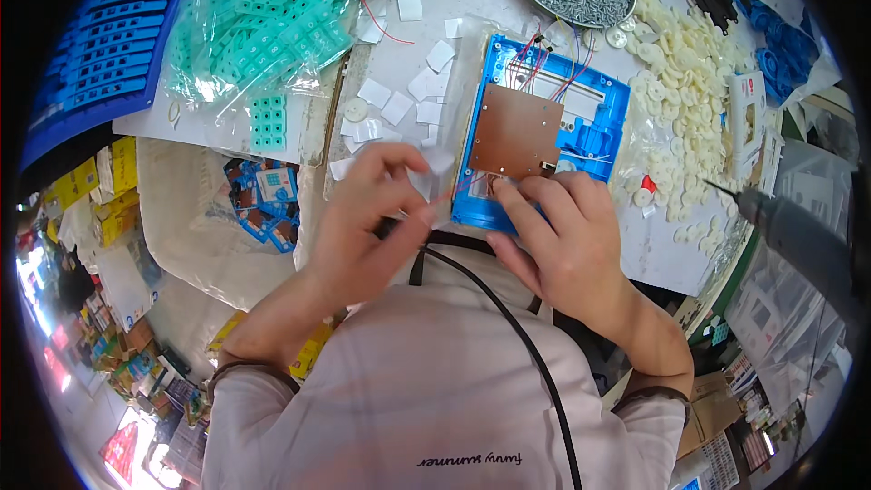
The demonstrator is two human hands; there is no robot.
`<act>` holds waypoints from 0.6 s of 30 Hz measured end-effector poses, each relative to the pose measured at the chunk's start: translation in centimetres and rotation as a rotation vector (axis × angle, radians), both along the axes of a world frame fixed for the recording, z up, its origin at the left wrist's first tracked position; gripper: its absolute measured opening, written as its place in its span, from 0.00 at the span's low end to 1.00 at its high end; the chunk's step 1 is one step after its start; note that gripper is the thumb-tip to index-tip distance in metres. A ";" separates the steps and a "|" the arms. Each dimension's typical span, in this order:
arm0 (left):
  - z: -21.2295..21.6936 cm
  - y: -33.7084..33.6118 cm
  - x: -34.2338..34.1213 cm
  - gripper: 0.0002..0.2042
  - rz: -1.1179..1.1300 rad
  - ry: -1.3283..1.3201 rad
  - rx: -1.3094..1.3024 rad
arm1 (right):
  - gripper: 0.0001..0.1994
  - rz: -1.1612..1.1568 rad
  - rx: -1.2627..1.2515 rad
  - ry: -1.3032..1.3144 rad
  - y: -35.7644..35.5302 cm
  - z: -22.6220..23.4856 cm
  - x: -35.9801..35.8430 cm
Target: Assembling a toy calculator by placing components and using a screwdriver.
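Blue casing (594,118) touching right-hand fingers (535,209).

Pale pink top, dark-edged cuffs, black cord down the chest.

Blue plastic housing (581,118): open, lying flat at table edge. Brown circuit board (514,134) seated inside at its 8 o'clock; red, blue wires at 12 o'clock. White paper square (434,172) adjoins at 9 o'clock.

free: bare bench left of blue case (544,118) | blocked: right (crowded) — white discs (689,63), hanging screwdriver (798,236)
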State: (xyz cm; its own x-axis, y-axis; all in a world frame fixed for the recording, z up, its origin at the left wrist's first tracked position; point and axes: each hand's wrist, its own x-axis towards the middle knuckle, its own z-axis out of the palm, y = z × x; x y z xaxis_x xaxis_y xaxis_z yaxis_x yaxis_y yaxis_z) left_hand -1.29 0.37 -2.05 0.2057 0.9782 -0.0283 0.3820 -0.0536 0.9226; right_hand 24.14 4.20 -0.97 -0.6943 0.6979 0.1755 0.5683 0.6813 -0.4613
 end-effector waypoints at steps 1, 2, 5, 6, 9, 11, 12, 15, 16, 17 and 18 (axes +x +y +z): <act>0.3 0.9 -0.4 0.03 0.033 -0.064 0.051 | 0.27 0.002 0.001 -0.030 0.0 -0.3 -0.1; 0.2 1.9 -0.7 0.03 0.027 -0.069 0.065 | 0.28 0.003 0.001 -0.060 -0.1 -0.4 -0.3; 0.1 4.7 -0.4 0.04 0.018 -0.103 0.033 | 0.30 0.036 0.019 -0.148 -0.2 0.0 -0.6; 0.1 5.1 0.5 0.03 0.040 -0.237 -0.061 | 0.31 0.045 0.024 -0.185 -0.3 0.0 -0.7; 0.8 6.4 3.3 0.04 0.058 -0.532 -0.337 | 0.33 0.066 0.025 -0.287 -0.6 0.5 -0.8; 1.3 7.1 4.2 0.05 0.020 -0.589 -0.530 | 0.33 0.083 -0.013 -0.350 -0.5 1.0 -0.6; 1.2 7.2 4.5 0.05 0.016 -0.587 -0.514 | 0.33 0.100 -0.062 -0.305 -0.3 1.3 -0.4; 0.8 6.6 4.9 0.05 -0.005 -0.537 -0.450 | 0.31 0.143 -0.144 -0.069 0.8 1.4 1.4; 0.6 6.3 4.9 0.04 -0.025 -0.493 -0.421 | 0.30 0.145 -0.130 0.070 1.3 0.6 2.7; 0.5 6.1 4.9 0.04 -0.043 -0.448 -0.390 | 0.30 0.081 -0.119 0.169 1.3 0.5 3.0; 0.6 6.1 4.8 0.04 -0.121 -0.383 -0.355 | 0.29 0.018 -0.105 0.268 1.3 0.4 3.3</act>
